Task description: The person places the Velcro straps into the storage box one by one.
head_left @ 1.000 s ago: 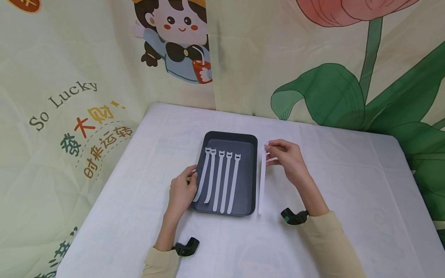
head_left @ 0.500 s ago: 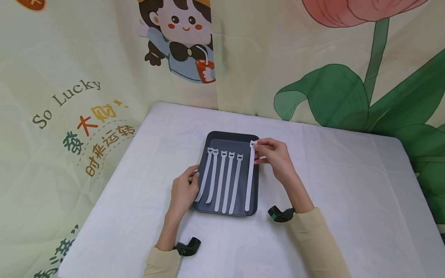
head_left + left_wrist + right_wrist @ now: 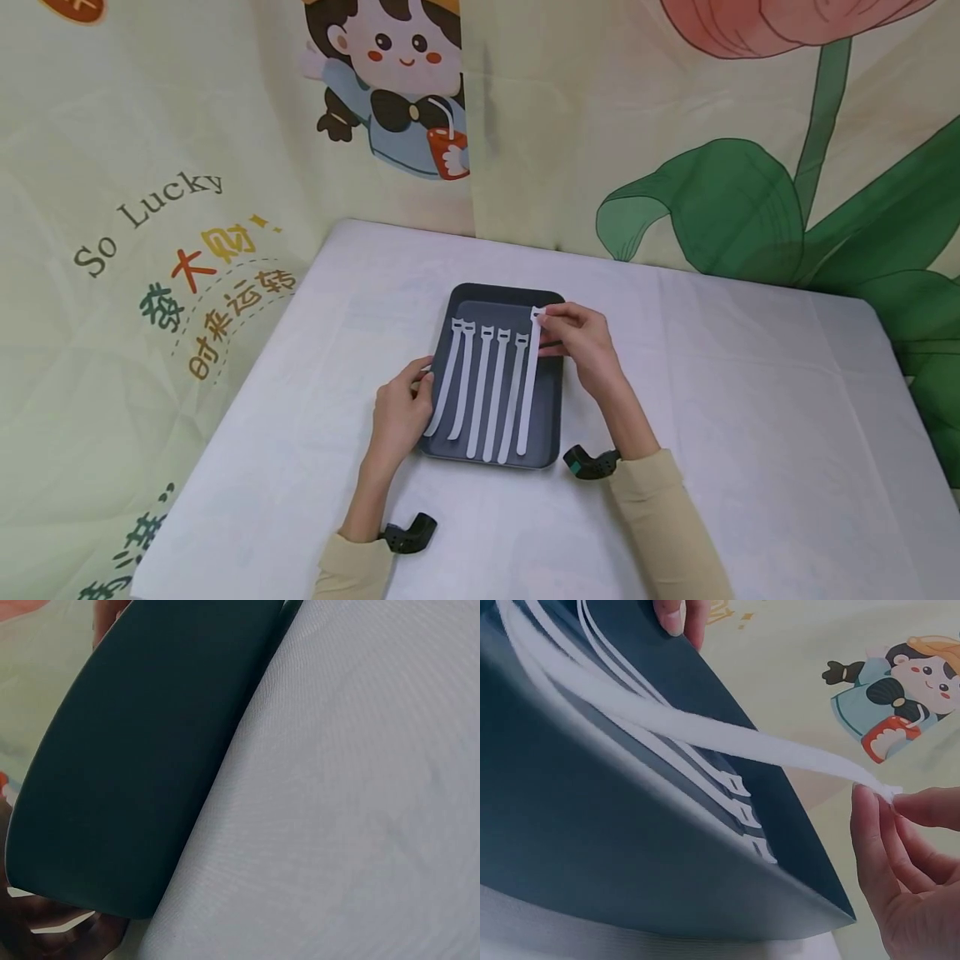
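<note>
A dark grey rectangular tray (image 3: 547, 408) lies on the table, with several white hook-and-loop cable ties (image 3: 496, 392) side by side in it, slotted heads toward the far end. My left hand (image 3: 402, 407) grips the tray's left edge; its thumb (image 3: 672, 618) hangs over the rim in the right wrist view. Over the tray's right part, my right hand (image 3: 583, 342) pinches one more white cable tie (image 3: 528, 383) by its slotted head. In the right wrist view this held tie (image 3: 742, 746) slopes down from the fingertips into the tray, its head raised above the others.
A white cloth covers the table (image 3: 750, 417). Behind it and to the left hangs a printed curtain (image 3: 540, 150) with a cartoon figure and a tulip. Black wrist cameras (image 3: 592, 462) sit on both forearms.
My right hand has carried its cable tie leftward from beside the tray, over the right rim, close to the row of other ties. My left hand keeps its grip on the tray.
</note>
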A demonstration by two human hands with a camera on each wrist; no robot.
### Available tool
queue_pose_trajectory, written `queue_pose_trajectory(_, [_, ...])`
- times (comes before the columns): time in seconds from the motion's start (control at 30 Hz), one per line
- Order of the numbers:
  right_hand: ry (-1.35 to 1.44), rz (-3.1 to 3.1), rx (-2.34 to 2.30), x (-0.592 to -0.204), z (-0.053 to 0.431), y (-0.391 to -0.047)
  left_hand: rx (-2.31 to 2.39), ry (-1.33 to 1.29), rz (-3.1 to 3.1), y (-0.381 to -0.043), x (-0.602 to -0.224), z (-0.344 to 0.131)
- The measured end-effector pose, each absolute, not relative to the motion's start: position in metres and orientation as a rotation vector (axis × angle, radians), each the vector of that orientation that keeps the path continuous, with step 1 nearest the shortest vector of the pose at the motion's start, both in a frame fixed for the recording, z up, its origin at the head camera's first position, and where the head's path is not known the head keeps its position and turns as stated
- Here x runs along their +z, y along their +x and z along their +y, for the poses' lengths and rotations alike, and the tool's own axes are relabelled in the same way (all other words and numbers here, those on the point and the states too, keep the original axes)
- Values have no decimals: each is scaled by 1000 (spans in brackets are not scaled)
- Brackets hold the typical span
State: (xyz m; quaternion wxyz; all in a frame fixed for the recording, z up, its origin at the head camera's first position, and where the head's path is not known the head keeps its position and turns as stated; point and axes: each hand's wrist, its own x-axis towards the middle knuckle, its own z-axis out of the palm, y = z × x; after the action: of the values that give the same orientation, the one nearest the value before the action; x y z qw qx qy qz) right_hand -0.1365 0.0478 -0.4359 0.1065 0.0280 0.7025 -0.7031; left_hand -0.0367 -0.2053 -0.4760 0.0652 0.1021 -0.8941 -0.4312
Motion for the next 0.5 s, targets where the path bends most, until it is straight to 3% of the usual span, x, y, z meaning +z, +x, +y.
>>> queue_pose_trajectory(0.5, [52, 2271, -1934, -446, 38, -130, -1293, 303, -2694, -37, -476, -205])
